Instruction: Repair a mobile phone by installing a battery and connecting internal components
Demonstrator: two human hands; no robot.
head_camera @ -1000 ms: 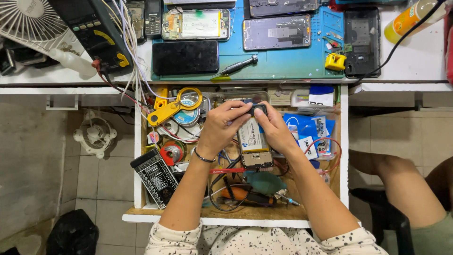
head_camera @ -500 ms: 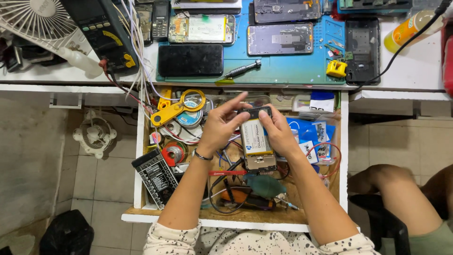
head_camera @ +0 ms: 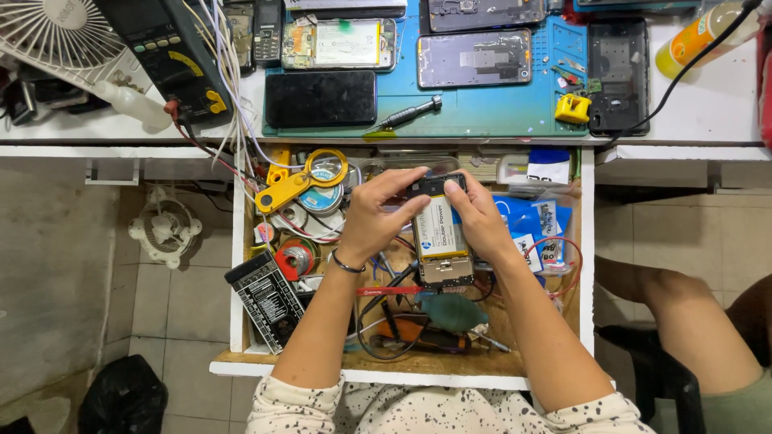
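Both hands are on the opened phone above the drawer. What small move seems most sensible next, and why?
Probably press or peel with the fingertips at the top edge of the opened phone. The left hand and right hand both pinch that end, above the exposed battery, over the open drawer. No tool is in either hand; the screwdriver lies on the blue mat.

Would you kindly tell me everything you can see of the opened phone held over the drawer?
The opened, backless phone is a slim rectangle showing a white-labelled battery, a dark top section and a metallic lower board. It lies lengthwise, insides up, over the cluttered drawer. The left hand and right hand pinch its top end with their fingers.
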